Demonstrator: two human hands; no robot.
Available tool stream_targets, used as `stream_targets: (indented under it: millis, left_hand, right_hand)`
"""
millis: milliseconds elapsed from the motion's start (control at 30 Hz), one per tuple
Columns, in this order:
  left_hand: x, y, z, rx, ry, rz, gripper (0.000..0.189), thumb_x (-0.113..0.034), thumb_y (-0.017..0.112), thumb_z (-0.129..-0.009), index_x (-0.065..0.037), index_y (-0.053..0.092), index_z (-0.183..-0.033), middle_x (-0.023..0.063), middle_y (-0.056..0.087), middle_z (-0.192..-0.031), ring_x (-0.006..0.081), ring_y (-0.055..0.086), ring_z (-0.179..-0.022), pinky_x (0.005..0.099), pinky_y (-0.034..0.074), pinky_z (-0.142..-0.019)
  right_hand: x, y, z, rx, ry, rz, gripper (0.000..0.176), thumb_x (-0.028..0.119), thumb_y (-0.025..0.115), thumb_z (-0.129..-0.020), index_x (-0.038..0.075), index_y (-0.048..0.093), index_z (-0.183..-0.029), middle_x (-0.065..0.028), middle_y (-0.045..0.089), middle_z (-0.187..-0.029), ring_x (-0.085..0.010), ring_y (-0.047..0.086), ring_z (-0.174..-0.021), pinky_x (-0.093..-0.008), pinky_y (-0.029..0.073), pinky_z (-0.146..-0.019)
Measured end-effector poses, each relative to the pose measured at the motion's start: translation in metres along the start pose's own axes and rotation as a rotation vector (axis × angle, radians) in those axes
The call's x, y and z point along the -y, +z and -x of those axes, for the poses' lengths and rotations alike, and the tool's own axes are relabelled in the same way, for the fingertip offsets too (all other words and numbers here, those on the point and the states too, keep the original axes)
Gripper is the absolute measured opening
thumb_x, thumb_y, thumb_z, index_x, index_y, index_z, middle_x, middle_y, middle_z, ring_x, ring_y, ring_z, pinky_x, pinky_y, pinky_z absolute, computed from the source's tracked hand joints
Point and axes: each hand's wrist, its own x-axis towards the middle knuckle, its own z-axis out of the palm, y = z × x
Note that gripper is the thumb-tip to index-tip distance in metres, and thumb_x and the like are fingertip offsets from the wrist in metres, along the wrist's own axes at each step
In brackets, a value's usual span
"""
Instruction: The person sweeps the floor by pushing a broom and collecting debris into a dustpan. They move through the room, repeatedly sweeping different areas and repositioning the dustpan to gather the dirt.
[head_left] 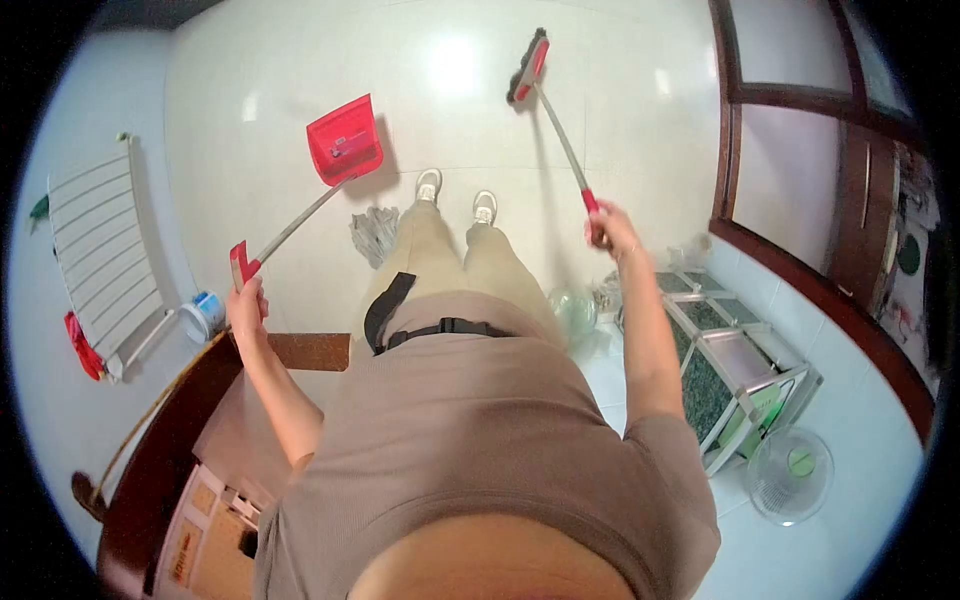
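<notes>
My left hand [247, 305] is closed round the lower end of a long-handled red dustpan [346, 140], whose pan hangs out ahead of me on the left. In my right hand [612, 230] is the red grip of a broom [563, 135] with a grey pole. The broom's red and dark bristled head [528, 68] is at the far right part of the floor. Pan and broom head are well apart. Whether anything lies in the pan is too small to tell.
A grey mop head [375, 236] lies on the pale tiled floor [450, 120] by my left leg. A white radiator-like rack [105, 240] and a bucket [203, 317] are at the left wall. A metal-framed shelf [735, 360], a clear basket [790, 475] and a brown door frame [730, 150] stand right.
</notes>
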Motion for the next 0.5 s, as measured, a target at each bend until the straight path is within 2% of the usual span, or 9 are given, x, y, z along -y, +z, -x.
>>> stream_targets:
  millis: [33, 67, 100, 167, 267, 300, 367, 400, 500]
  left_hand:
    - [-0.009, 0.008, -0.01, 0.019, 0.002, -0.011, 0.019, -0.019, 0.057, -0.076, -0.005, 0.055, -0.089, -0.004, 0.041, -0.055, 0.0064, 0.036, -0.04, 0.0219, 0.027, -0.036]
    - [-0.017, 0.015, -0.022, 0.06, 0.024, -0.056, 0.021, -0.019, 0.057, -0.076, -0.005, 0.056, -0.09, -0.004, 0.041, -0.055, 0.0063, 0.037, -0.041, 0.0218, 0.027, -0.036]
    - [-0.026, 0.024, -0.033, 0.1, 0.045, -0.102, 0.023, -0.02, 0.057, -0.076, -0.004, 0.056, -0.092, -0.0041, 0.041, -0.056, 0.0062, 0.037, -0.042, 0.0217, 0.028, -0.037]
    - [-0.051, 0.045, -0.052, 0.167, 0.055, -0.15, 0.021, -0.019, 0.057, -0.075, -0.004, 0.056, -0.09, -0.0036, 0.042, -0.057, 0.0061, 0.039, -0.044, 0.0215, 0.029, -0.038]
    - [-0.079, 0.071, -0.088, 0.266, 0.123, -0.305, 0.018, -0.018, 0.056, -0.075, -0.004, 0.055, -0.085, -0.0032, 0.043, -0.057, 0.0063, 0.039, -0.043, 0.0216, 0.03, -0.039]
    - [-0.093, 0.08, -0.092, 0.298, 0.162, -0.343, 0.015, -0.018, 0.056, -0.075, -0.005, 0.054, -0.082, -0.0032, 0.043, -0.056, 0.0063, 0.038, -0.042, 0.0219, 0.03, -0.038]
    - [-0.114, 0.091, -0.105, 0.348, 0.188, -0.409, 0.014, -0.018, 0.056, -0.074, -0.005, 0.052, -0.078, -0.0031, 0.042, -0.056, 0.0063, 0.037, -0.041, 0.0221, 0.029, -0.038]
    - [-0.123, 0.096, -0.113, 0.364, 0.207, -0.44, 0.015, -0.017, 0.056, -0.074, -0.004, 0.053, -0.081, -0.0033, 0.042, -0.055, 0.0062, 0.036, -0.04, 0.0223, 0.029, -0.038]
    - [-0.14, 0.1, -0.138, 0.383, 0.244, -0.497, 0.018, -0.016, 0.056, -0.073, -0.002, 0.055, -0.084, -0.0028, 0.042, -0.054, 0.0063, 0.036, -0.04, 0.0227, 0.029, -0.038]
  right_hand:
    - [-0.029, -0.003, 0.01, -0.023, 0.02, 0.035, 0.054, 0.003, 0.05, -0.077, 0.004, 0.032, -0.129, -0.0074, 0.056, -0.064, -0.014, 0.053, -0.045, -0.0244, 0.041, -0.036]
    - [-0.06, -0.004, 0.021, -0.047, 0.045, 0.067, 0.058, -0.001, 0.051, -0.073, 0.003, 0.032, -0.128, -0.0088, 0.054, -0.062, -0.0176, 0.053, -0.044, -0.03, 0.043, -0.038]
    - [-0.081, 0.005, 0.043, -0.061, 0.095, 0.083, 0.058, -0.001, 0.05, -0.073, 0.002, 0.032, -0.128, -0.0092, 0.054, -0.062, -0.0195, 0.053, -0.044, -0.0314, 0.043, -0.037]
    - [-0.121, 0.028, 0.083, -0.081, 0.155, 0.049, 0.046, -0.001, 0.05, -0.073, -0.002, 0.038, -0.117, -0.0094, 0.052, -0.061, -0.0207, 0.053, -0.044, -0.0334, 0.043, -0.038]
    - [-0.136, 0.081, 0.14, -0.243, 0.204, -0.08, 0.016, 0.002, 0.05, -0.072, -0.001, 0.05, -0.088, -0.0053, 0.047, -0.055, -0.0176, 0.046, -0.041, -0.0316, 0.039, -0.038]
    - [-0.138, 0.094, 0.147, -0.254, 0.215, -0.092, 0.016, 0.002, 0.05, -0.072, -0.001, 0.05, -0.088, -0.0053, 0.047, -0.055, -0.0176, 0.046, -0.041, -0.0316, 0.039, -0.038]
    - [-0.143, 0.121, 0.165, -0.211, 0.367, -0.201, 0.005, 0.004, 0.054, -0.073, -0.001, 0.051, -0.075, -0.0038, 0.046, -0.053, -0.0168, 0.046, -0.042, -0.0308, 0.037, -0.037]
    - [-0.144, 0.134, 0.165, -0.245, 0.445, -0.337, 0.009, 0.005, 0.057, -0.073, 0.001, 0.052, -0.068, -0.0035, 0.046, -0.053, -0.0162, 0.046, -0.042, -0.0292, 0.036, -0.039]
    - [-0.152, 0.154, 0.153, -0.273, 0.609, -0.513, 0.01, 0.007, 0.058, -0.074, 0.0, 0.051, -0.071, -0.0046, 0.049, -0.055, -0.0162, 0.048, -0.045, -0.0276, 0.039, -0.042]
